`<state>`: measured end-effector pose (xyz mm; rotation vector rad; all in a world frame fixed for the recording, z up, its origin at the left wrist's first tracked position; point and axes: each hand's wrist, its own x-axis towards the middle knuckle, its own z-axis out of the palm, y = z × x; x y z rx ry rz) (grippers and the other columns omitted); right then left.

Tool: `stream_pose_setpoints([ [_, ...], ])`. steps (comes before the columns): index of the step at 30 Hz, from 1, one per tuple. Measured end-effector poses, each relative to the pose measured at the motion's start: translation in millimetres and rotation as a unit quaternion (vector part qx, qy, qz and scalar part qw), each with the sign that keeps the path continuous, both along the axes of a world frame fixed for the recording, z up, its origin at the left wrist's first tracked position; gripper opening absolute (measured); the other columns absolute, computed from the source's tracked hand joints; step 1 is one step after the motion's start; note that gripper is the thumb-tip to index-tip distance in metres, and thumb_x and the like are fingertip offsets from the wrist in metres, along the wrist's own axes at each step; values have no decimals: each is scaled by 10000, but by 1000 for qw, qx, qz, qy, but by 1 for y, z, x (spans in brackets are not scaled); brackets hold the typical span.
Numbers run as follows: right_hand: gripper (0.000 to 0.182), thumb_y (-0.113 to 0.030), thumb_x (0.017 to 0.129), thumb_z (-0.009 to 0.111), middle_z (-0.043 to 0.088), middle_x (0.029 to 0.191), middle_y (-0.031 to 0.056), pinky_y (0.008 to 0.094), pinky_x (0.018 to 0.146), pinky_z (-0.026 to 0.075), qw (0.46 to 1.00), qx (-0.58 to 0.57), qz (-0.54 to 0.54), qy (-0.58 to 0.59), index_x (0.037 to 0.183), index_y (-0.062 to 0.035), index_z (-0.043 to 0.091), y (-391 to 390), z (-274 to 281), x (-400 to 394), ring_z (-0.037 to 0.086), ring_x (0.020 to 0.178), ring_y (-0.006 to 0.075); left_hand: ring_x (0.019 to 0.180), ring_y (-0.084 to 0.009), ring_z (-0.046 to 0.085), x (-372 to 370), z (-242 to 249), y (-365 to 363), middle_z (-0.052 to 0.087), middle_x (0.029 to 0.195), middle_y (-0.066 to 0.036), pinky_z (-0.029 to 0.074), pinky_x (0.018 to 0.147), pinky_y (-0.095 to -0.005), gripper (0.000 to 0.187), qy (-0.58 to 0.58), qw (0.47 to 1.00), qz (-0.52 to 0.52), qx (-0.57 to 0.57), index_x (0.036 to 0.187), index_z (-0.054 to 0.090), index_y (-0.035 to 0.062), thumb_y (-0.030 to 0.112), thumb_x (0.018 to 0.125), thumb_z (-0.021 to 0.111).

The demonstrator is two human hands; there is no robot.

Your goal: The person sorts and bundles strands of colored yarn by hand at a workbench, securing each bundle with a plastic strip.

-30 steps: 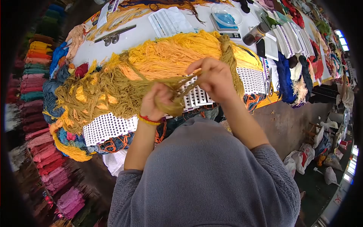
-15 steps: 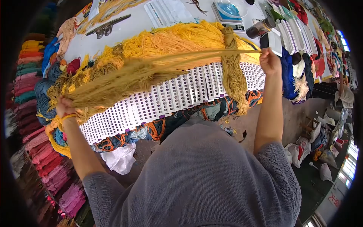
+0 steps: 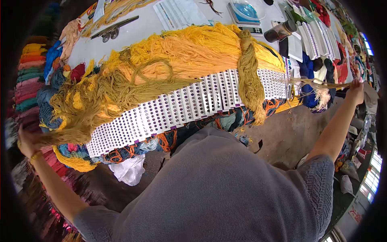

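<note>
Btwn the two sets of fingers, a white table (image 3: pixel 141 32) is seen, its near edge crowded w/ fibre. Centrally, well inward of both sets, a yellow-peach yarn heap (image 3: pixel 189 50) is laid across it. On the heap's L. part, nearer the L. fingers, olive yarn (image 3: pixel 121 90) is spread in a loose tangle, incl. one curved loop at its top; its L. end is drawn out past the table edge to the L. hand (image 3: pixel 27 144). Along the near edge, btwn both sets of fingers, a row of punched white strips (image 3: pixel 181 107) is exposed. Over this row, nearer the R. fingers, a hanging olive hank (image 3: pixel 249 72) is draped. The olive yarn is gripped in the L. hand; finger detail is lost to blur. By the R. hand (image 3: pixel 355 92), the end of a thin olive-brown strand (image 3: pixel 332 85) is pinched in curled fingers; the strand is stretched inward, approx. horiz., in front of dark blue skeins (image 3: pixel 307 92). Beyond the heap, inward of the R. fingers, a scale w/ blue pan (image 3: pixel 244 13) and a dark jar (image 3: pixel 279 31) are placed. Ahead of the L. fingers, well apart, black scissors (image 3: pixel 115 29) are laid.
</note>
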<state>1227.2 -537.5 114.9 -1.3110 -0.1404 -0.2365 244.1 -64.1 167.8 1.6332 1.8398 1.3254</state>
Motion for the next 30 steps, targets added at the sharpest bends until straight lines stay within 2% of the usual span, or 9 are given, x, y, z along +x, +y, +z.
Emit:
stream_pose_setpoints([
  [2,84,-110,799,533,590,774,80,280,538,471,976,-70,205,16,843,-47,567,21,-16,-31,590,731,186,455,-30,357,116,-31,-65,384,540,61,311,410,-205,415,-99,977,-169,-83,1167,472,-13,245,844,505],
  [3,141,-167,805,524,589,772,72,285,568,456,882,-419,127,-173,856,-45,570,51,-27,-81,578,715,171,416,-24,305,146,-64,-82,320,520,77,282,385,-189,449,-150,952,-243,-109,1235,395,17,268,870,465],
  [4,201,-225,811,514,588,769,64,290,599,442,636,-696,27,-333,870,-42,573,80,-41,-133,567,699,156,409,7,253,204,-82,-117,298,497,104,196,366,-174,432,-215,916,-261,-214,1180,440,11,295,857,486],
  [5,212,-228,806,519,587,757,64,297,602,432,715,-557,90,-413,896,-46,579,95,-103,-146,562,683,151,437,-20,298,222,-118,-132,352,526,82,243,393,-181,421,-359,811,-289,-360,1175,448,22,281,848,501],
  [6,220,-229,812,513,579,738,59,293,619,434,860,-403,297,-100,901,-39,582,120,-120,-205,567,686,156,500,-57,378,250,-168,-145,449,603,47,334,481,-200,378,-327,836,-254,-361,1161,461,38,267,860,480],
  [9,127,-174,814,538,560,648,24,228,506,411,828,-283,455,166,831,-52,567,165,-191,-323,519,530,96,670,-125,533,332,-251,-183,576,766,-29,418,626,-226,223,-454,655,-354,-489,965,579,26,202,841,521],
  [15,148,-161,800,510,581,722,163,370,569,442,674,-490,547,-77,825,-23,559,187,-263,-387,564,653,307,786,-145,617,437,-316,-207,624,902,-83,415,504,-220,303,-148,740,-353,-554,1020,564,-22,224,867,477],
  [22,117,-129,784,502,571,740,152,391,580,454,668,-461,545,-212,762,-20,539,191,-277,-388,569,667,312,659,-153,610,452,-337,-208,618,783,-93,440,528,-236,220,-137,760,-385,-506,882,586,-52,141,827,496],
  [30,123,-76,764,472,594,747,149,397,542,467,500,-633,523,-275,854,-37,399,195,-254,-395,591,670,315,552,-191,559,471,-351,-217,583,603,-118,437,549,-300,168,-208,781,-367,-460,759,609,-18,98,744,490],
])
